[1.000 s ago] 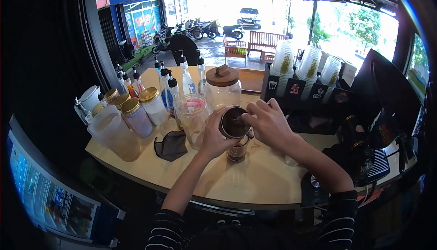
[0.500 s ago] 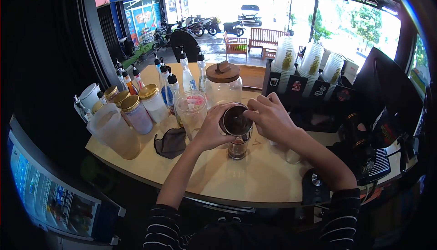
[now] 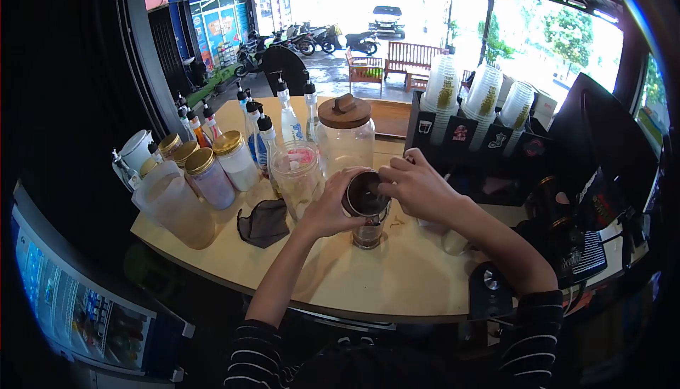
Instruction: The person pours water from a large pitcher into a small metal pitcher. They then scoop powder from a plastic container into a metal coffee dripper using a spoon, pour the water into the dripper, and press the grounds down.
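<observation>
My left hand (image 3: 327, 206) is wrapped round a round metal cup (image 3: 366, 210) with dark contents, its mouth tilted up toward me. Just below the cup, a small clear glass (image 3: 367, 237) stands on the counter with some dark liquid in it. My right hand (image 3: 419, 187) is closed at the cup's rim, pinching a thin-handled utensil whose lower end reaches inside; my fingers hide most of it. Left of my left hand stands an open clear jar (image 3: 297, 169) with something pink inside. A dark mesh cloth (image 3: 263, 223) lies beside that jar.
Gold-lidded jars (image 3: 212, 180), a translucent pitcher (image 3: 177, 206) and several pump bottles (image 3: 289, 116) crowd the left. A wooden-lidded jar (image 3: 346, 134) stands behind my hands. Stacked plastic cups (image 3: 443, 86) fill a black holder at right. A black scale (image 3: 490, 288) sits at the front edge.
The cup has lowered slightly over the glass, still in my left hand. My right hand has shifted a little down and left at its rim, fingers still pinched.
</observation>
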